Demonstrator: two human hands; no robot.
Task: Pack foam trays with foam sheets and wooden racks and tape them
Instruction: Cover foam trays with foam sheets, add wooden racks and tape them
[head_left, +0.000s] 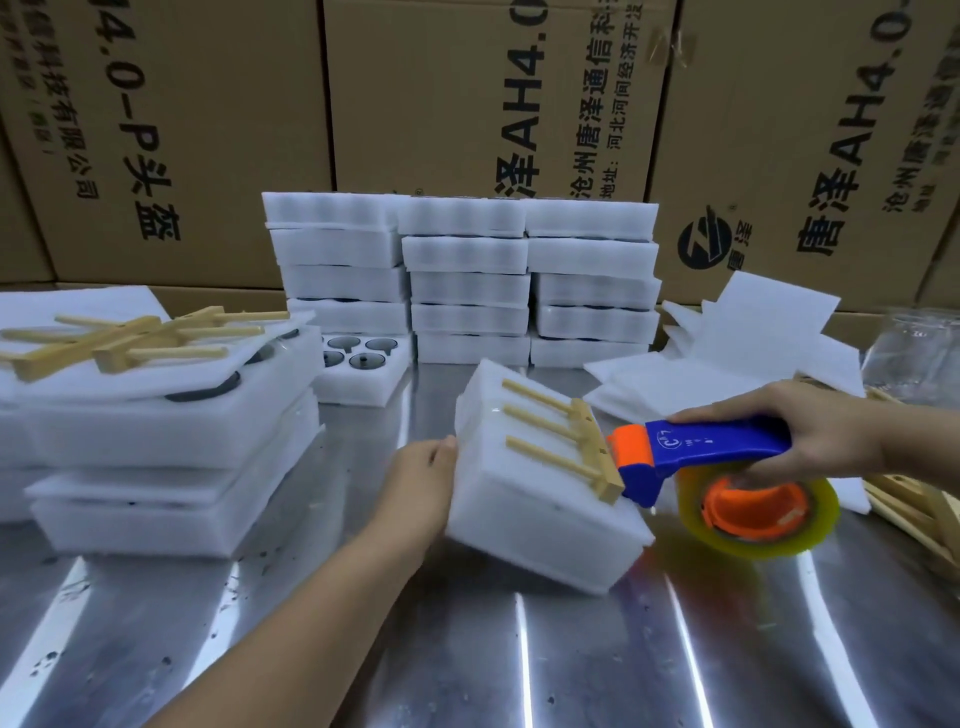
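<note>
**Taping time, gun's on the rack**

You're at the taping step, I reckon. Your left hand (421, 483) grips the left edge of the tray (530, 525), which sits tilted mid-table (467, 654). Your right hand (810, 431) is wrapped round the tape gun (711, 449), its nose touching the rack (569, 441). The rack's bar runs near-to-far and its pegs point left. Next you'll probably need to pull tape across, so brace the tray.

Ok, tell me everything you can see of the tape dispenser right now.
The tape dispenser is plastic: blue handle, orange head, orange hub carrying a roll of clear yellowish tape. It lies roughly level, head pointing left, gripped from above by the right hand. The head meets the right edge of the tilted foam tray, beside the crossbar of the wooden rack. Whether the roll touches the steel table is unclear.
</note>
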